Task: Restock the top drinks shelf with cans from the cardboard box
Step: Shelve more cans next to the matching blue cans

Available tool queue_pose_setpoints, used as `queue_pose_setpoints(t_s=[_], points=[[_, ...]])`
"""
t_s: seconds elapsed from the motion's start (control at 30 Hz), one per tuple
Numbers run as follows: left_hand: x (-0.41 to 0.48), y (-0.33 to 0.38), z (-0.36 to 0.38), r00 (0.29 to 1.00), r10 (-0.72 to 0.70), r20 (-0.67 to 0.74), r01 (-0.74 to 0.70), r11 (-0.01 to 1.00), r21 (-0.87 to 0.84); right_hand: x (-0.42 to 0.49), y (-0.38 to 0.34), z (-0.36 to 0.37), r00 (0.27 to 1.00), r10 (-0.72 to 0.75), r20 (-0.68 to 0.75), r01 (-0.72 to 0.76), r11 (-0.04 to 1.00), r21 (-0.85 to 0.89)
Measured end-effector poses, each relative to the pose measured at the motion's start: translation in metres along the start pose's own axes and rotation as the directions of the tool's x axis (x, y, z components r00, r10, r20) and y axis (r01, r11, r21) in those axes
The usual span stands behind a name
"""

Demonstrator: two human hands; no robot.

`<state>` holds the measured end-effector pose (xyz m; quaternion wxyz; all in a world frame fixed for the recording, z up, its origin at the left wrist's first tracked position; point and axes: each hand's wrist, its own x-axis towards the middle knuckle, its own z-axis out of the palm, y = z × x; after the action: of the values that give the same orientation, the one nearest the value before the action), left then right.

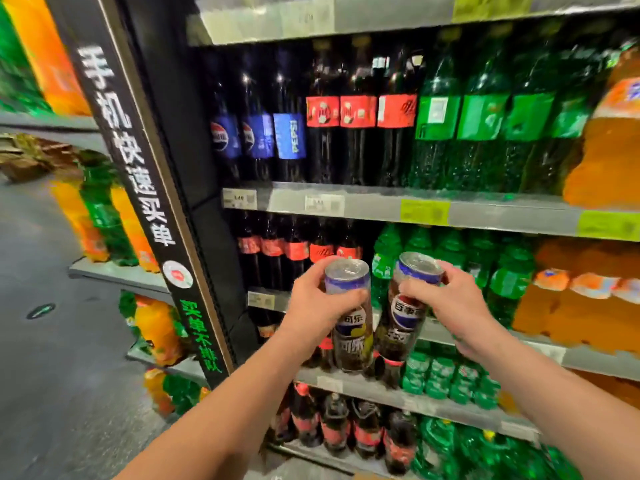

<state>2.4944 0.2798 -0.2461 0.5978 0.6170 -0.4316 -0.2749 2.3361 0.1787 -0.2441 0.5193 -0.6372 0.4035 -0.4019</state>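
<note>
Left hand (311, 306) grips left can (351, 327), right hand (453, 306) right can (403, 323) — seemingly short of shelf edge (595, 363).

A: Items above the left hand (320, 301)?
B: Blue-label cola bottles (258, 133), then red-label bottles (358, 110). Black pillar (138, 174) stands to its left.
A: Above the right hand (450, 299)?
B: Green bottles (481, 119), yellow-green price tag (425, 212) beneath them; orange bottles (609, 150) further right.
</note>
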Motion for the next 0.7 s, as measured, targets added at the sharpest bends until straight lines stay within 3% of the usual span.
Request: queue_pose_setpoints(t_s=[0.37,0.7], points=[[0.055,0.109,-0.026,0.981,0.102,-0.163,-0.100,0.995,0.019,0.063,-0.120,0.002,0.956,-0.272,0.111,0.269,0.962,0.038],[0.078,0.168,-0.039,0.932,0.223,-0.287,-0.218,0.975,0.050,0.101,-0.186,0.009,0.861,-0.454,0.228,0.434,0.891,0.136]])
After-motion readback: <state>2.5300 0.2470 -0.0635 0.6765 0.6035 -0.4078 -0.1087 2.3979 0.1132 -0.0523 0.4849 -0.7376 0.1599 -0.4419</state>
